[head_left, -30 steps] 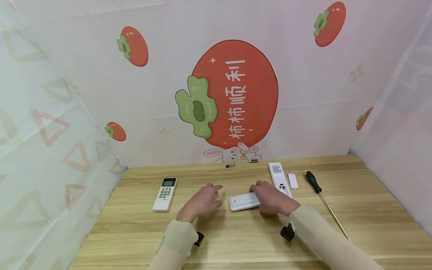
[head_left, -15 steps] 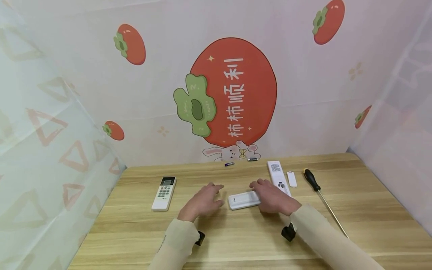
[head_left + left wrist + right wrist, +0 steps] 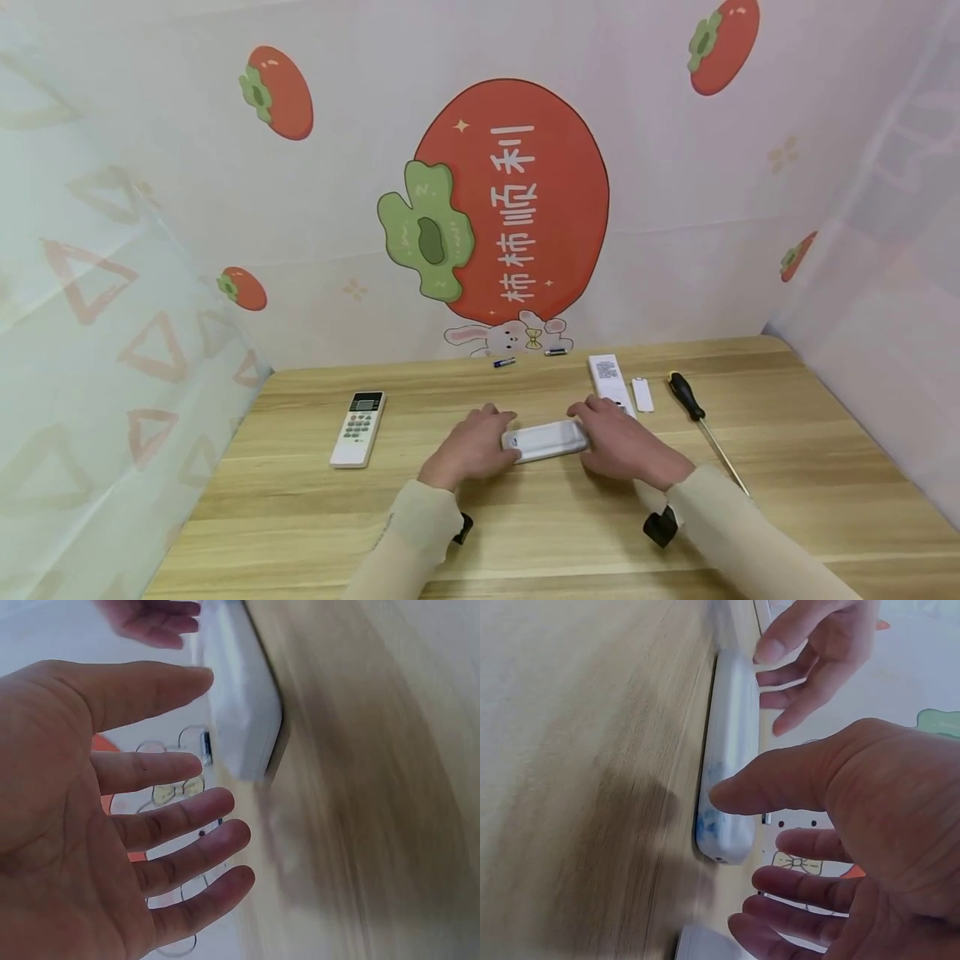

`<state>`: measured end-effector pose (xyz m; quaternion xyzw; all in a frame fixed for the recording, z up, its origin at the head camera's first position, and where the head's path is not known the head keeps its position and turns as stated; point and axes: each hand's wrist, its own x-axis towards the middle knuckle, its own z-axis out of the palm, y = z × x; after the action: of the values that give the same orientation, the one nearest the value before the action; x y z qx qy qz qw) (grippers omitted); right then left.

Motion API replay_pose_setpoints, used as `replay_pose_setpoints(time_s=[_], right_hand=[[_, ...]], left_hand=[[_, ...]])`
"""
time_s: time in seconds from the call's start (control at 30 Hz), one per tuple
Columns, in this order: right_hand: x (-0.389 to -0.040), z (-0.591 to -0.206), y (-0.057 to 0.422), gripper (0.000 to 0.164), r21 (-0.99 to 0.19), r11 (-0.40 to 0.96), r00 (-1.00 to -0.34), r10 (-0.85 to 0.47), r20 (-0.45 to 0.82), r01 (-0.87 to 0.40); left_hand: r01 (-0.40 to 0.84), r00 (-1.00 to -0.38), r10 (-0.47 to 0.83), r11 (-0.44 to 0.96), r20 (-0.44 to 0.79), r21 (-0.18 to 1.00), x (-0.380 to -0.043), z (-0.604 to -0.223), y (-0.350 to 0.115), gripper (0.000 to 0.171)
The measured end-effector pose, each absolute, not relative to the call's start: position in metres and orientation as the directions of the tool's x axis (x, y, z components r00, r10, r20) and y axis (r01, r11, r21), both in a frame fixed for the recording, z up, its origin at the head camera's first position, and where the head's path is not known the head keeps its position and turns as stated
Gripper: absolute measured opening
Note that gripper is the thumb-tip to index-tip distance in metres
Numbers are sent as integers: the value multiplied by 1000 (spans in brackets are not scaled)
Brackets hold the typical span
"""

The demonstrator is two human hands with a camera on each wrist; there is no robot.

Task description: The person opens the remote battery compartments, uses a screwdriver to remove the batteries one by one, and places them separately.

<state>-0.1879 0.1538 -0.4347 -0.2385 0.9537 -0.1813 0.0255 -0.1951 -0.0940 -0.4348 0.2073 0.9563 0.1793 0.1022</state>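
Note:
A white remote control (image 3: 546,439) with rounded ends lies back side up on the table, between my two hands. My left hand (image 3: 476,443) is at its left end, the thumb tip right by the near corner. Straight, spread fingers of that hand show in the left wrist view. At the other end is my right hand (image 3: 624,446); in the right wrist view its thumb overlaps the remote's side, and the relaxed fingers extend past the end. Partly behind the right hand lies a second white remote (image 3: 610,383), its battery compartment uncovered, with a small white battery cover (image 3: 642,395) beside it.
A remote with a dark display (image 3: 358,429) lies face up at the left. Two small batteries, one blue-ended (image 3: 504,362) and one dark (image 3: 555,352), lie along the back edge. A long screwdriver (image 3: 686,396) with a black handle lies at the right. Patterned curtains surround the table.
My left hand has come right to the remote's left end. My right hand has shifted off the remote, uncovering its right end. The head view has turned slightly.

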Motion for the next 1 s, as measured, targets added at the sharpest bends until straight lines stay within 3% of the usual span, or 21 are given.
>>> replay_pose_setpoints(time_s=[0.17,0.4,1.0], right_hand=[[-182,-433,157,53,-366,822,-892,-450,51,-436],[-175,-432,159,52,-364,809,-881,-467,78,-461],[-168,-428,161,51,-372,805,-880,-467,85,-463]], left_hand=[[373,-893,429,874,-136,312,-197,-439,-79,57],[372,-906,404,902,-123,221,-198,-441,-63,40],[158,-982,183,938,-54,307,-204,-443,-51,33]])
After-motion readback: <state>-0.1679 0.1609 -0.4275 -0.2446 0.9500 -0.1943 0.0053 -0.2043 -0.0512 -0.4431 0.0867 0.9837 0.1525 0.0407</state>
